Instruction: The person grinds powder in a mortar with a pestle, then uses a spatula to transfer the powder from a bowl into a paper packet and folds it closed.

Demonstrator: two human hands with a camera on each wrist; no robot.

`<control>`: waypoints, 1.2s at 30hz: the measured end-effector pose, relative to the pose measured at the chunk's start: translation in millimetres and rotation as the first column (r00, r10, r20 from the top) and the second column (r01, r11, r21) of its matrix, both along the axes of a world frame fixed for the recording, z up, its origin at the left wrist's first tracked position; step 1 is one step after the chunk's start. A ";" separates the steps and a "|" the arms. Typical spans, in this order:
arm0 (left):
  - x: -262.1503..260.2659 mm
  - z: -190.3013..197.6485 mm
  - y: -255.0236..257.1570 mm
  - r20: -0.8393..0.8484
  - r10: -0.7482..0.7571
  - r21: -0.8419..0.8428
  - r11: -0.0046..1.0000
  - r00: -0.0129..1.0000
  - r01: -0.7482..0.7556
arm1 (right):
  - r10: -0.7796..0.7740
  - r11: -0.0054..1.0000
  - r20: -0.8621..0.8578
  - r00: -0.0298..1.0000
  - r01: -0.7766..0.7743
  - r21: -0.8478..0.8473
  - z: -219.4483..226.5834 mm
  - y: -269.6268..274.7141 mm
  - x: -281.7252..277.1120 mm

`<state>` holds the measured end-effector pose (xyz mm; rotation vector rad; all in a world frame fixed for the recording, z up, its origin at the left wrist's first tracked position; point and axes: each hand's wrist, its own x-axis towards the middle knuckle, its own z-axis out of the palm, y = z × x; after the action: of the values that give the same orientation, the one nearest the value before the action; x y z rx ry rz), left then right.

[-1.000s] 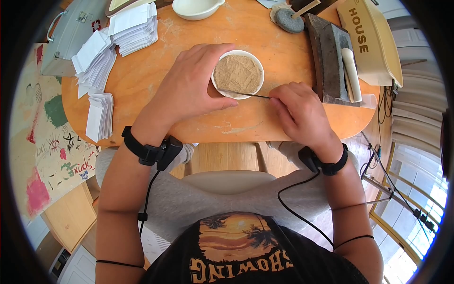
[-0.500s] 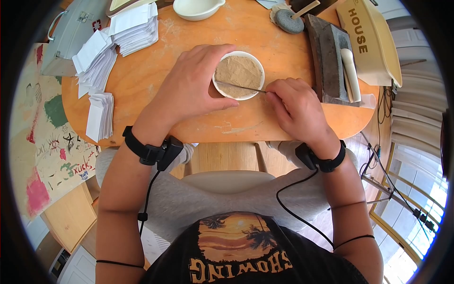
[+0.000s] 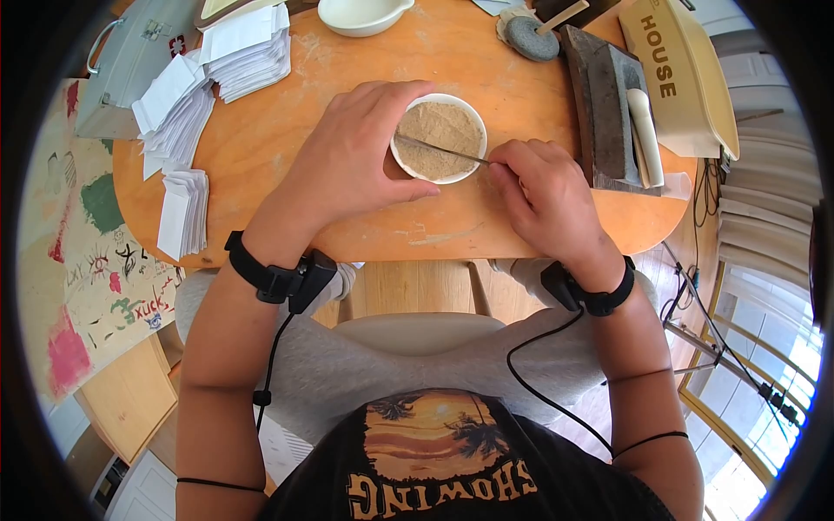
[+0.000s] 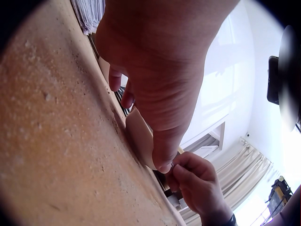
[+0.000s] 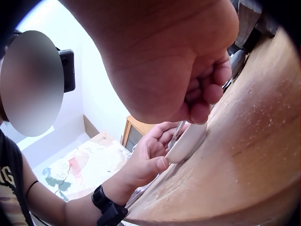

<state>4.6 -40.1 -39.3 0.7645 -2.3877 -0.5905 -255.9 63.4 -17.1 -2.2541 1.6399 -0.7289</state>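
A small white bowl point(image 3: 483, 130) of tan powder point(image 3: 447, 122) stands on the wooden table in the head view. My left hand point(image 3: 352, 148) holds it from the left, fingers curved along the far side and thumb along the near side. My right hand point(image 3: 549, 193), just right of the bowl, pinches a thin metal tool point(image 3: 445, 151), its fingers curled. The tool slants across the rim, its far end at the powder near the left wall. In the right wrist view the bowl's outer wall point(image 5: 189, 143) shows beside the left thumb.
Stacks of folded white paper point(image 3: 248, 52) lie at the left, by a grey metal case point(image 3: 130, 78). A white lipped bowl point(image 3: 363, 19) stands at the back. On the right are a round grey stone point(image 3: 532, 40), a dark stone block point(image 3: 612, 104), a white pestle point(image 3: 641, 122) and a cream bin point(image 3: 686, 78).
My right hand has shifted slightly left and away from me. The tool has moved from the bowl's near edge further over the powder, whose surface looks smoother. My left hand stays around the bowl.
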 end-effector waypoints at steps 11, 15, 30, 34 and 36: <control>0.2 0.9 0.4 0.012 0.003 0.005 1.000 1.000 -0.003 | -0.044 0.999 0.009 0.999 0.045 -0.014 -1.4 0.2 0.5; 0.3 1.4 0.7 0.009 -0.001 0.007 1.000 1.000 0.001 | 0.010 1.000 0.011 1.000 -0.010 -0.025 -1.5 0.1 4.1; 2.7 3.8 0.4 0.074 -0.003 0.060 0.998 0.997 -0.002 | -0.024 1.000 0.008 1.000 0.024 -0.014 -2.0 -0.1 6.2; 2.5 3.8 0.6 0.075 -0.004 0.064 0.998 0.997 -0.001 | -0.024 1.000 0.028 0.999 0.025 -0.015 -2.1 -1.0 6.9; 2.4 3.8 0.5 0.077 -0.004 0.065 0.998 0.997 -0.001 | -0.034 0.999 0.031 0.999 0.035 -0.018 -2.5 -1.4 6.8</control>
<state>7.1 -39.5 -35.5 0.8272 -2.4498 -0.6538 -249.1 62.0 -19.6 -2.2209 1.6689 -0.7856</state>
